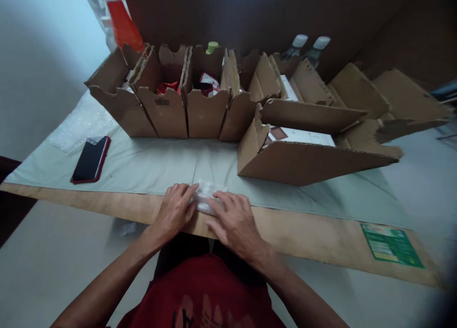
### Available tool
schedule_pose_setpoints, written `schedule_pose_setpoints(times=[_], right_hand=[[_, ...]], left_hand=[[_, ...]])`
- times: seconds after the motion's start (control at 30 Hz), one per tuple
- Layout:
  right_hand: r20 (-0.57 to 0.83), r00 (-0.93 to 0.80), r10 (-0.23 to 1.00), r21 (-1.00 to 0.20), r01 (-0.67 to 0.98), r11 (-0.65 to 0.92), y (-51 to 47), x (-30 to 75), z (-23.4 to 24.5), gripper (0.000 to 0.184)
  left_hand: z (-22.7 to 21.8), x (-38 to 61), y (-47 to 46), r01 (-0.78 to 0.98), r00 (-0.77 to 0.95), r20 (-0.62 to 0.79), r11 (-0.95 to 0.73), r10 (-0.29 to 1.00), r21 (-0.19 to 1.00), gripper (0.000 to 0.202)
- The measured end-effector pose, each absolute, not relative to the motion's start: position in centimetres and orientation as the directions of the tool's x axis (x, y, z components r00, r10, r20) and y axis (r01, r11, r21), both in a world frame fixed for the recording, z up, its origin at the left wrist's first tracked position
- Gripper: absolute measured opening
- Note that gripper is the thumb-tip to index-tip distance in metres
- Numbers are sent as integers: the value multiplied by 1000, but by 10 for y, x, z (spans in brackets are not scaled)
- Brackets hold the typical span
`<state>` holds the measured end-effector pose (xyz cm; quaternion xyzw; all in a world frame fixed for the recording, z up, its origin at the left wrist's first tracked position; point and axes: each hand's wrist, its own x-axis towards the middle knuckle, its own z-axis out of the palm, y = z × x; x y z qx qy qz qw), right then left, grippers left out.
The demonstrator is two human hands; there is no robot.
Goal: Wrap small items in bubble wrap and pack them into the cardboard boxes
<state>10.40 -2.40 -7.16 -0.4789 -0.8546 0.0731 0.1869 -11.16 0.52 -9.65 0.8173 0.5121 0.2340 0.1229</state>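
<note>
A small packet wrapped in clear bubble wrap (205, 194) lies at the near edge of the table, on the pale cloth (160, 164). My left hand (174, 209) rests on the packet's left side with fingers pressed against it. My right hand (233, 221) lies over its right side, fingers bent down onto the wrap. Much of the packet is hidden under both hands.
A row of open cardboard boxes (167, 104) stands across the back, some holding red items. A larger low carton (303, 161) sits right of centre. A black phone in a red case (91, 159) lies left. A green label (391, 244) sits on the brown board.
</note>
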Motion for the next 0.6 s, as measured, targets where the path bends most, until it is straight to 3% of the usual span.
schedule_pose_setpoints(times=[0.1,0.2,0.27,0.33,0.43,0.53,0.57,0.6], right_hand=[[169,-451,876,-384,789,480,-16,101,-77,21],[149,-219,964,-686,679,260,-15,101,-79,16],[57,-127,990,-876,469,111,-22,102,-74,18],[-1,-163,987,-952,301,48,-32,108,-66,19],[37,-172,984,-930,353,97,-43,132,-52,25],[17,-237,971,-899,421,119,-44,169,-37,82],[1,-307,952,-897,419,137,-44,179,-32,89],[-3,-376,927,-891,422,168,-44,189,-26,83]], left_hand=[[-93,-115,-8,725,155,263,-290,952,625,40],[-95,-118,-31,469,-33,-17,31,999,883,46],[-99,-112,-42,289,20,-226,211,974,934,53],[-100,-99,-46,186,86,-304,285,949,940,56],[-93,-76,-41,233,103,-224,196,969,953,48],[-76,-51,-30,401,264,-7,-103,965,910,28],[-69,-42,-26,403,369,76,-233,926,885,22],[-62,-34,-22,370,472,149,-349,869,861,18]])
